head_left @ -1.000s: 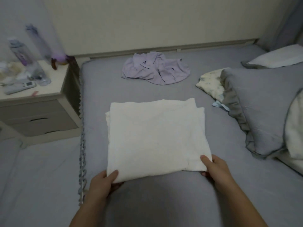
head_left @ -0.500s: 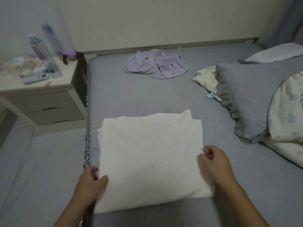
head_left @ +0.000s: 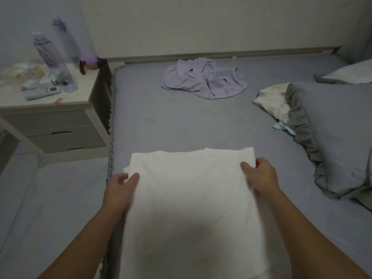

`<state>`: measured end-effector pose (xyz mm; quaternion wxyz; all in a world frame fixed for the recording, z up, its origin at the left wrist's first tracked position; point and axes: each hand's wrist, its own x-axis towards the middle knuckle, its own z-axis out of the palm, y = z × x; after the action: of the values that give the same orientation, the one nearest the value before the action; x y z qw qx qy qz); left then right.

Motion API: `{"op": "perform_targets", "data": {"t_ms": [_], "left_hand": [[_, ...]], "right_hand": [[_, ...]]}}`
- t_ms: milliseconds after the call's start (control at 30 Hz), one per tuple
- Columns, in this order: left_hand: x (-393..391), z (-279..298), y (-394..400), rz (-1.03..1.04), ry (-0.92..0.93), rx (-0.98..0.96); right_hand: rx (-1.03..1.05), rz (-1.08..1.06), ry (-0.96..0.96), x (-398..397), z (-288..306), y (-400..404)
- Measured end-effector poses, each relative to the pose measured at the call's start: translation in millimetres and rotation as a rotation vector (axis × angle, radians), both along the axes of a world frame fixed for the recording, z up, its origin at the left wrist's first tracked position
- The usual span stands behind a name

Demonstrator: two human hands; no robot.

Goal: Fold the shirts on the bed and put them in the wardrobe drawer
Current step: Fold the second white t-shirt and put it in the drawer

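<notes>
Both side edges of the folded white shirt (head_left: 189, 208) are pinched by the left hand (head_left: 120, 190) and right hand (head_left: 261, 178); uneven lifting could undo the fold.

Between the fingers lies a folded white matt cotton-like cloth shirt (head_left: 191, 208), smooth. Beyond them, a crumpled lilac soft cloth shirt (head_left: 205, 81) on the grey matt fabric bedsheet (head_left: 181, 121).

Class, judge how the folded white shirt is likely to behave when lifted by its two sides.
The white shirt is soft cloth, so its middle will probably sag. Stacked layers may slip apart, since the left hand and right hand grip only the edges. It looks light.
</notes>
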<state>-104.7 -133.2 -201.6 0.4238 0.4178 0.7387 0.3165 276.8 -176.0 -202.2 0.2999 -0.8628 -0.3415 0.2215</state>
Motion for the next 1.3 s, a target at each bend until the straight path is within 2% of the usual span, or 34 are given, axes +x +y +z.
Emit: {"op": "perform_targets", "data": {"t_ms": [133,233,367,467,533,633,767,833,900,967,1100,1200,1300], "left_hand": [[-9,-4,6,0.119,-0.138,0.087],[-13,-14,-1,0.115,-0.220,-0.009],[-9,-30,-4,0.006,-0.086,-0.124],[-8,-18,7,-0.076,-0.105,-0.179],[-5,-11,16,-0.110,-0.130,-0.189],[1,-6,31,-0.131,-0.047,-0.046],[0,-6,48,0.015,-0.092,0.252],[-1,-14,51,0.035,-0.078,0.229],[-2,-29,49,-0.051,0.054,0.090],[-3,-38,39,-0.069,0.155,0.021],[-3,-33,-11,0.009,0.128,0.116],[-3,-28,-56,-0.037,0.183,0.133],[-2,-24,-87,-0.088,0.276,0.071]], "right_hand": [[0.153,-0.094,0.002,19,9,-16],[0.150,-0.142,-0.014,24,1,-37],[0.061,-0.151,0.051,17,-10,-32],[0.105,-0.194,0.107,17,-4,-26],[0.041,-0.118,0.097,16,-1,-23],[-0.029,0.008,0.025,13,3,-15],[0.237,-0.104,0.059,14,4,-9],[0.206,-0.120,0.073,12,-3,-8],[0.117,-0.102,0.030,10,-12,-8],[0.135,-0.131,0.014,6,-16,-9],[0.169,-0.101,0.030,-6,-16,-34],[0.068,0.063,-0.136,-13,-25,-76],[-0.033,0.119,-0.223,-26,-29,-126]]}}
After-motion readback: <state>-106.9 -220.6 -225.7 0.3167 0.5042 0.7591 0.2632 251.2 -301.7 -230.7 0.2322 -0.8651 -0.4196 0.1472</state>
